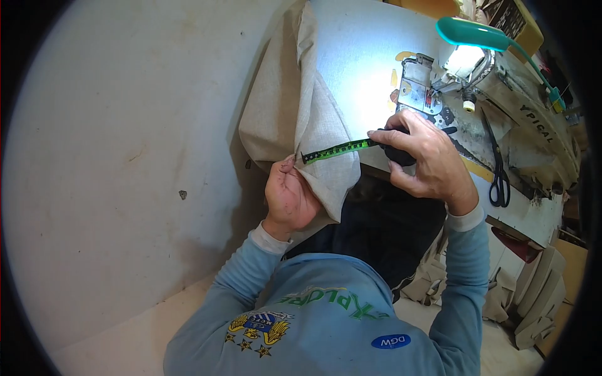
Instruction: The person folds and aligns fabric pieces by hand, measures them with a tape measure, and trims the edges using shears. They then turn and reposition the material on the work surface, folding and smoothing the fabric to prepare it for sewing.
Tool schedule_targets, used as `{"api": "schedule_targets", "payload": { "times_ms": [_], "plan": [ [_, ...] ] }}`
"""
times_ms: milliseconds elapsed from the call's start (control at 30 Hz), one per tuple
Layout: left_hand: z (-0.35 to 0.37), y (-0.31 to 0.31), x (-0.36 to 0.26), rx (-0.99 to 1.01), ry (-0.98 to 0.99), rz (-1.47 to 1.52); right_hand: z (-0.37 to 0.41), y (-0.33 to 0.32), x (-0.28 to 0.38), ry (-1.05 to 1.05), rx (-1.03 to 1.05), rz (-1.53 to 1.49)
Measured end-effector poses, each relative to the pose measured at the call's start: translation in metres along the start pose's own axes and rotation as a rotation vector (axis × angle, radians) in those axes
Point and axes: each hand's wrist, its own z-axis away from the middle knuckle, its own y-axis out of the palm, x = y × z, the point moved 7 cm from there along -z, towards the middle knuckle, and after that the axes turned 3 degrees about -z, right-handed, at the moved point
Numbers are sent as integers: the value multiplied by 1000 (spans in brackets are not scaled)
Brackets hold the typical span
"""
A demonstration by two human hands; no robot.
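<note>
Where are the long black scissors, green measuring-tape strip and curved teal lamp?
Black scissors (498, 164), head view: shanks above loops.
Green tape strip (338, 150), head view: its middle.
Teal lamp (471, 34), head view: shade.

Main src: green lamp (473, 34), approx. 1:30; glare burns out tabletop (367, 81) at 1 o'clock; wall (119, 156) at 9 o'clock dimmer, soft shadow toward ctr.; tape (338, 151) bright, fine marks soft; wide-angle bowing, black vignette at 3 & 9 o'clock edges.

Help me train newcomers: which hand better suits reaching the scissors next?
Likely the right hand: nearer the scissors, though holding the tape; the left hand, farther off, holds the cloth.
</note>
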Motion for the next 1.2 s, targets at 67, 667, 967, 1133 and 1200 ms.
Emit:
{"api": "schedule_targets", "payload": {
  "times_ms": [67, 667, 967, 1133, 1200],
  "plan": [
    [-1, -2, 0, -10, 4, -4, 0, 1, 0, 3, 1, -2],
    [-2, -1, 4, -42, 12, -60, 34, -20, -7, 44, -87, -143],
    [-6, -1, 7, -162, 34, -387, 130, -88, -93, 466, -304, 356],
    [-7, -4, 8, -87, 109, -878, 139, -116, -148, 448, -312, 498],
    [-3, 15, 6, -89, 200, -1070, 143, -116, -165, 443, -328, 603]
  ]
}}
